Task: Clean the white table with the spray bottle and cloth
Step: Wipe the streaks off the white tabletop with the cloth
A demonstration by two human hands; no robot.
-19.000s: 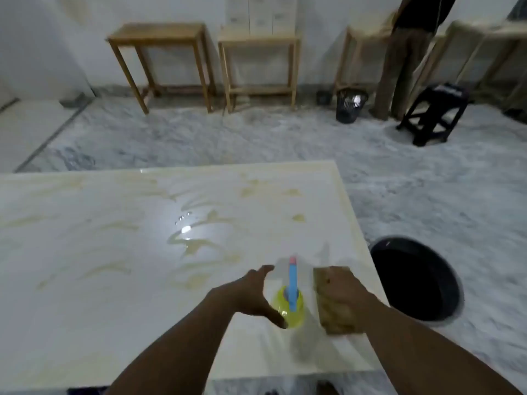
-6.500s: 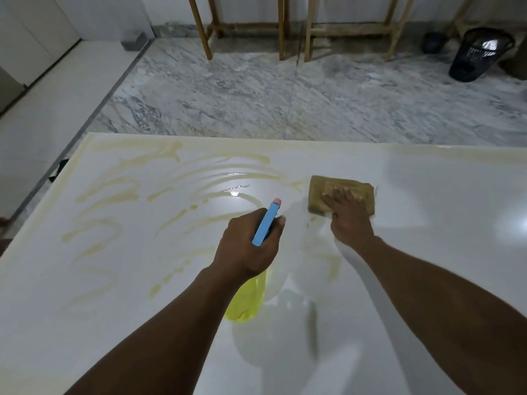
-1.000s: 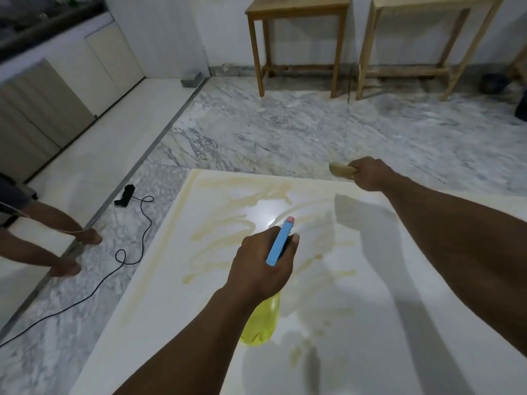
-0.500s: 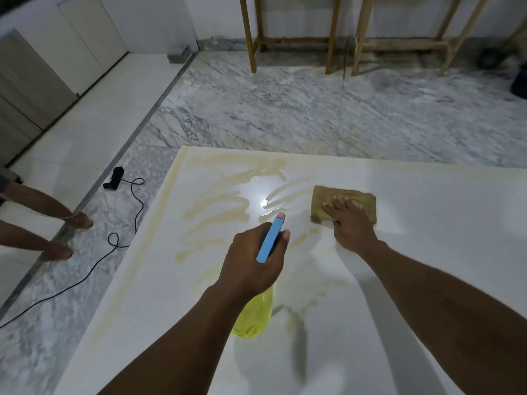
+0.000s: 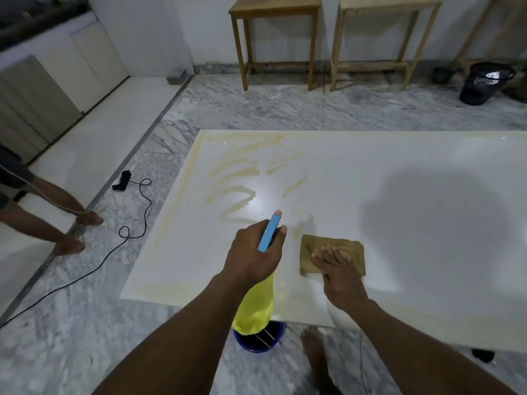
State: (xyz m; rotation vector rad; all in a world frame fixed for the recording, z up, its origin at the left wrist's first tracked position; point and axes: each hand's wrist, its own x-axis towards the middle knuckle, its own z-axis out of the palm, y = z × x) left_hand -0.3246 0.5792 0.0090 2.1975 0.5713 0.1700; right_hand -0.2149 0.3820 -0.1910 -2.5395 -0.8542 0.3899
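Table (image 5: 399, 172): white top w/ yellowish smears at far-left corner. Your left hand (image 5: 253, 253) is wrapped round the bottle (image 5: 256, 305), held above the near edge. Your right hand (image 5: 338, 269) lies flat, fingers spread, on the cloth (image 5: 322, 246) near that edge.

The desk (image 5: 399, 172) is white with yellowish-tan streaks (image 5: 231, 178). The cloth (image 5: 332, 253) is tan-brown. The bottle (image 5: 255, 306) is yellow, its head (image 5: 269, 235) light blue with a pink tip. The floor (image 5: 256, 109) is grey-veined marble. The tables (image 5: 275, 38) are light wood, the bin (image 5: 484, 82) black, the bucket (image 5: 258, 339) blue.
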